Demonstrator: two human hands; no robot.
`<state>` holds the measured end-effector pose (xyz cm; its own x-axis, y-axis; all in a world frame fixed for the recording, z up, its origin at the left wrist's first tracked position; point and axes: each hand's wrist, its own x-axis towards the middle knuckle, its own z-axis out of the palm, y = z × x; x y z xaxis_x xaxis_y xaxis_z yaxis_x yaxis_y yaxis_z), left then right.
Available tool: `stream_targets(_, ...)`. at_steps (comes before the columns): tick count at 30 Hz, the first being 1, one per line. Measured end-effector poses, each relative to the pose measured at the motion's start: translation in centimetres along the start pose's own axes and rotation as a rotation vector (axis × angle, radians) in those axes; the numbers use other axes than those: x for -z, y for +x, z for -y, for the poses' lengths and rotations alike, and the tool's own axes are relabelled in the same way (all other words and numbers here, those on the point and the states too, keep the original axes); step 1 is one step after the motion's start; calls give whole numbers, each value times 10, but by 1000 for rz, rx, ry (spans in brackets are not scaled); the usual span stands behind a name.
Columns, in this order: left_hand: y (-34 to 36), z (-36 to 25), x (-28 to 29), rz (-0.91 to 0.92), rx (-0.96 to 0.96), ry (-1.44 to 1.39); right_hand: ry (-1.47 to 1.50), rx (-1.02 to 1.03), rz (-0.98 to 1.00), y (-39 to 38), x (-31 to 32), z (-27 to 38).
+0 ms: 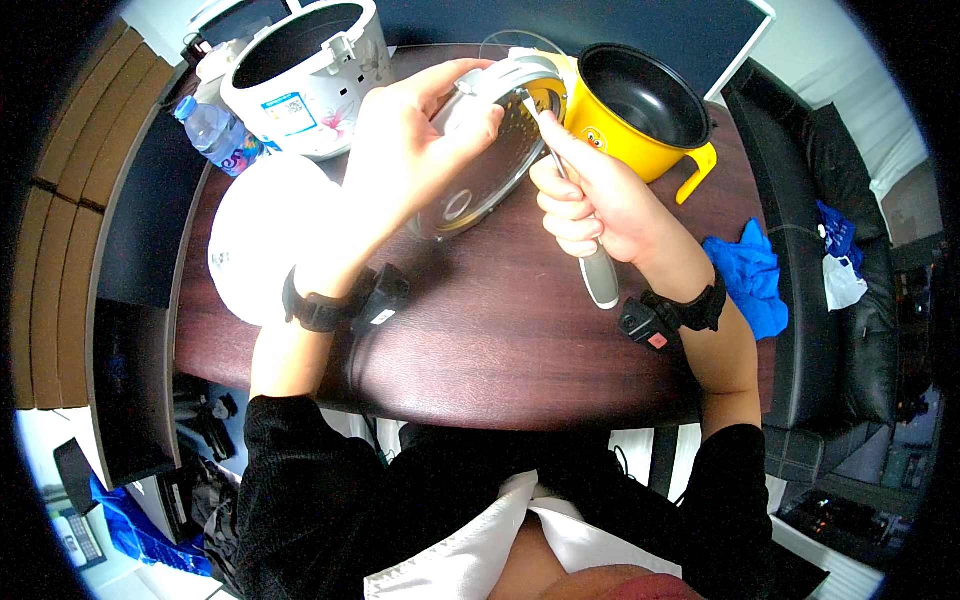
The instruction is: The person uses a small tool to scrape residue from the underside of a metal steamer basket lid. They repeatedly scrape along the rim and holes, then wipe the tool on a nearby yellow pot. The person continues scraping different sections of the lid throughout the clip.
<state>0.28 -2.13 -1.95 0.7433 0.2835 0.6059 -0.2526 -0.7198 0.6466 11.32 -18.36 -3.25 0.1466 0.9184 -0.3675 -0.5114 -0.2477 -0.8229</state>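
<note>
My left hand [415,140] is closed on the rim of a round rice cooker lid [485,175], which is tilted up over the table. The lid's inner side has a dark, perforated metal plate and a pale rim. My right hand [600,200] is wrapped around the grey and white handle of a slim tool [600,277]. Its flat metal end touches or nearly touches the lid's upper rim; its exact kind is unclear. Left of my left forearm lies a smooth white dome [270,240], washed out by glare. A white rice cooker body [325,105] stands open behind my left hand.
A yellow pot [625,125] with a black inside stands right of the lid, a clear lid [510,42] behind it. A water bottle [217,135] is by the cooker. Blue cloth [750,275] lies at the table's right edge, beside a black sofa [800,200].
</note>
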Motion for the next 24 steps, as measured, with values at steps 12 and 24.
stream_targets(12,-3,2,-3,-14,-15,-42,-353,164,-236,3,-3,-3)
stream_targets(24,-3,-4,1,19,-1,-11,-1641,1012,-845,-7,19,18)
